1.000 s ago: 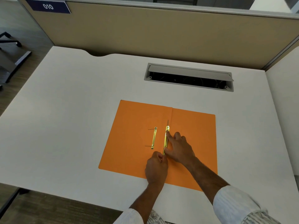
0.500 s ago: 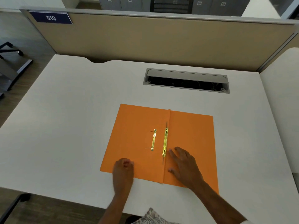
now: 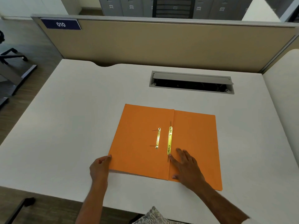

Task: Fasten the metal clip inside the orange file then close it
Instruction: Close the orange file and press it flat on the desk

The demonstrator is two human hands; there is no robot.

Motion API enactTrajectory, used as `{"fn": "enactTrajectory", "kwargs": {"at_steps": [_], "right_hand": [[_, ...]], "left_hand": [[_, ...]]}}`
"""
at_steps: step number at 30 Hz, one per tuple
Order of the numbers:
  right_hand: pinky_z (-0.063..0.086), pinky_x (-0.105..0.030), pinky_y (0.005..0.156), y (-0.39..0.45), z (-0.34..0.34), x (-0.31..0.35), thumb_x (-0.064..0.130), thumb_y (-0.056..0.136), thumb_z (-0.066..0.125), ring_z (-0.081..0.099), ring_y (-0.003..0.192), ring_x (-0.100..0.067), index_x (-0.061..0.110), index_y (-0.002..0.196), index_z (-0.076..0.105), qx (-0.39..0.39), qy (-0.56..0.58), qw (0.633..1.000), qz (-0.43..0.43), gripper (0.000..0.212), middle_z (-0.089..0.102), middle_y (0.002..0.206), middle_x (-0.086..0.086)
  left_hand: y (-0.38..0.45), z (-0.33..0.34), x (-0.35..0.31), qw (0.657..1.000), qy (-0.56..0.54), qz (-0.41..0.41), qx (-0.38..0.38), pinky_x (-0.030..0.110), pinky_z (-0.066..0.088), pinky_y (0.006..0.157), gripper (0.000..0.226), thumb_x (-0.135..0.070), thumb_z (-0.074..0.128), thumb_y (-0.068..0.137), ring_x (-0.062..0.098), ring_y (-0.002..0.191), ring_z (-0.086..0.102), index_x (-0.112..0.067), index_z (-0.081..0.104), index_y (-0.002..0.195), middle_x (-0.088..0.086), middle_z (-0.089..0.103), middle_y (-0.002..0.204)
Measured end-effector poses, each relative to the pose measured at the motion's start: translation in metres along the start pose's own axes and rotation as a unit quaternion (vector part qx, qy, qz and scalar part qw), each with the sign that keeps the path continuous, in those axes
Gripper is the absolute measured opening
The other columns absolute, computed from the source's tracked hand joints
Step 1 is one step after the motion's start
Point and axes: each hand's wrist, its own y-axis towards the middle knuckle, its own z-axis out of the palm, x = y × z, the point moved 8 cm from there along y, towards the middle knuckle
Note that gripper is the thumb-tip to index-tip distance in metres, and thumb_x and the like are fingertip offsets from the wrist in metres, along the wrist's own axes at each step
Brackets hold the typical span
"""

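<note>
An orange file (image 3: 137, 126) lies open on the white desk (image 3: 72, 110). A long brass clip bar (image 3: 169, 140) runs along the fold, flat on the right half. A shorter brass strip (image 3: 158, 140) sits on the left half, two thin prongs pointing left from it. My left hand (image 3: 99, 168) grips the lower left corner of the left cover, which is raised slightly off the desk. My right hand (image 3: 188, 166) lies flat with fingers spread on the right half, just below the long bar.
A grey cable hatch (image 3: 191, 82) stands open in the desk behind the file. A beige partition (image 3: 161, 42) with a blue "010" label (image 3: 61, 24) closes the far edge. A second white desk (image 3: 284, 97) adjoins on the right. A chair base (image 3: 11, 54) stands at left.
Both hands left the clip bar. My left hand slid left to the file's lower left corner and took hold of the cover. My right hand flattened on the right half.
</note>
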Motion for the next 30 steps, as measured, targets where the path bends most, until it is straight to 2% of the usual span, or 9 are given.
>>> {"fn": "enactTrajectory", "kwargs": {"at_steps": [5, 8, 11, 13, 17, 20, 24, 27, 30], "right_hand": [[0.02, -0.053, 0.116, 0.009, -0.008, 0.007, 0.06, 0.083, 0.061, 0.006, 0.148, -0.038, 0.037, 0.151, 0.009, -0.002, 0.019, 1.0, -0.004, 0.089, 0.003, 0.164, -0.009], [0.017, -0.053, 0.117, 0.007, -0.01, 0.011, 0.055, 0.09, 0.055, 0.004, 0.149, -0.036, 0.037, 0.152, 0.008, -0.013, 0.05, 0.999, -0.017, 0.08, 0.0, 0.164, -0.008], [0.008, -0.047, 0.12, -0.001, -0.011, 0.009, 0.046, 0.099, 0.043, -0.002, 0.151, -0.03, 0.033, 0.154, 0.009, -0.027, 0.112, 0.993, -0.039, 0.066, -0.004, 0.165, -0.004], [0.008, -0.041, 0.121, -0.01, -0.016, 0.001, 0.037, 0.101, 0.042, 0.004, 0.151, -0.026, 0.03, 0.153, 0.016, -0.052, 0.179, 0.982, -0.037, 0.058, 0.003, 0.164, -0.003], [0.027, -0.048, 0.117, -0.037, -0.024, -0.045, 0.019, 0.097, 0.056, 0.033, 0.143, -0.033, 0.016, 0.145, 0.042, -0.132, 0.246, 0.959, 0.05, 0.05, 0.034, 0.156, -0.011], [0.041, -0.054, 0.106, -0.064, -0.018, -0.084, 0.011, 0.089, 0.067, 0.049, 0.129, -0.041, 0.006, 0.136, 0.054, -0.178, 0.239, 0.949, 0.106, 0.049, 0.048, 0.145, -0.02], [0.05, -0.058, 0.092, -0.088, -0.004, -0.112, 0.009, 0.078, 0.08, 0.06, 0.114, -0.047, 0.004, 0.129, 0.059, -0.173, 0.204, 0.954, 0.133, 0.055, 0.055, 0.137, -0.025], [0.055, -0.06, 0.085, -0.097, 0.006, -0.125, 0.012, 0.071, 0.085, 0.063, 0.109, -0.048, 0.003, 0.128, 0.06, -0.164, 0.172, 0.963, 0.124, 0.063, 0.056, 0.135, -0.026], [0.046, -0.058, 0.1, -0.101, 0.012, -0.131, 0.024, 0.086, 0.072, 0.046, 0.133, -0.042, 0.016, 0.136, 0.055, -0.135, 0.139, 0.974, 0.116, 0.054, 0.045, 0.149, -0.017]], "left_hand": [[-0.038, -0.012, -0.053, 0.988, -0.091, 0.121, 0.006, 0.037, 0.055, 0.068, 0.005, -0.025, 0.065, 0.094, 0.023, 0.088, 0.065, -0.022, 0.069, 0.094, 0.003, 0.071, 0.095], [-0.08, -0.013, -0.084, 0.973, -0.125, 0.191, 0.013, 0.025, 0.05, 0.056, 0.01, -0.026, 0.066, 0.094, 0.01, 0.075, 0.064, -0.031, 0.068, 0.086, -0.01, 0.071, 0.082], [-0.126, -0.002, -0.108, 0.959, -0.116, 0.256, 0.042, 0.021, 0.051, 0.048, 0.011, -0.028, 0.067, 0.092, 0.003, 0.065, 0.062, -0.033, 0.068, 0.083, -0.01, 0.071, 0.077], [-0.157, 0.011, -0.119, 0.946, -0.103, 0.298, 0.075, 0.024, 0.053, 0.047, 0.006, -0.035, 0.066, 0.089, 0.004, 0.064, 0.063, -0.033, 0.067, 0.083, -0.007, 0.07, 0.078], [-0.206, 0.049, -0.128, 0.916, -0.072, 0.365, 0.148, 0.02, 0.052, 0.054, 0.01, -0.038, 0.069, 0.091, 0.012, 0.069, 0.065, -0.028, 0.067, 0.091, -0.006, 0.069, 0.081], [-0.231, 0.078, -0.13, 0.895, -0.056, 0.4, 0.189, 0.017, 0.048, 0.054, 0.015, -0.036, 0.069, 0.087, 0.019, 0.068, 0.063, -0.025, 0.066, 0.097, -0.004, 0.066, 0.079], [-0.261, 0.124, -0.12, 0.865, -0.01, 0.436, 0.249, 0.021, 0.048, 0.054, 0.019, -0.036, 0.068, 0.088, 0.02, 0.065, 0.057, -0.034, 0.06, 0.105, -0.009, 0.059, 0.078], [-0.279, 0.161, -0.105, 0.846, 0.031, 0.446, 0.289, 0.027, 0.049, 0.053, 0.024, -0.038, 0.068, 0.087, 0.019, 0.061, 0.054, -0.038, 0.057, 0.108, -0.009, 0.056, 0.08], [-0.293, 0.194, -0.09, 0.825, 0.078, 0.47, 0.305, 0.014, 0.044, 0.054, 0.027, -0.044, 0.063, 0.087, 0.006, 0.062, 0.053, -0.039, 0.054, 0.113, -0.018, 0.052, 0.079]]}}
